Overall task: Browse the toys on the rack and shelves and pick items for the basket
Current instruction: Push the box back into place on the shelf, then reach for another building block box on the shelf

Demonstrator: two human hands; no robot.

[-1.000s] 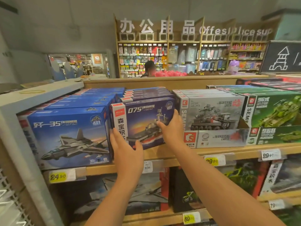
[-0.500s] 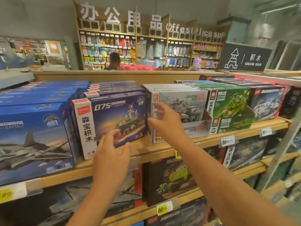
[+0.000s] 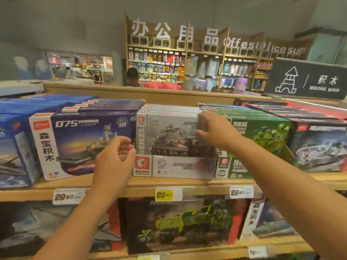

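Note:
A grey Wandering Earth tank box (image 3: 169,136) stands in its display tray (image 3: 176,167) on the wooden shelf (image 3: 142,184). My right hand (image 3: 214,128) reaches over the box's upper right part, fingers spread and touching its front near the green tank box (image 3: 262,132). My left hand (image 3: 114,158) hovers by the grey box's lower left edge, fingers loosely curled, holding nothing. To its left stands the dark blue 075 warship box (image 3: 78,141). No basket is in view.
Blue jet boxes (image 3: 11,147) stand at far left, a black and red box (image 3: 321,145) at far right. Price tags (image 3: 165,194) line the shelf edge above more boxes (image 3: 187,226). A person (image 3: 133,76) stands beyond the rack by stationery shelves.
Both hands left the 075 warship box and moved right to the grey tank box. The view shifted right with them, then back a little.

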